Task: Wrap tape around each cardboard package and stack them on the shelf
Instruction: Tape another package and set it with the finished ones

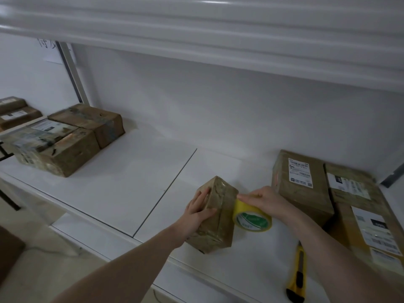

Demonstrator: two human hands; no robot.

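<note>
Head view: left hand [200, 209] flat on package [215, 215]; right hand [265, 200] grips tape roll [252, 217]; knife [297, 274] nearby.

— What colours do you see from where I am steering?

— I see a brown package [215, 213], shiny with clear tape. The tape roll [252, 218] is yellow, with a green and white label inside.

— And the shelf?

— The shelf [122, 182] is white. I see brown boxes [65, 136] on the left, and brown boxes [306, 184] with white labels printed in black on the right. The knife [298, 274] is yellow and black.
</note>
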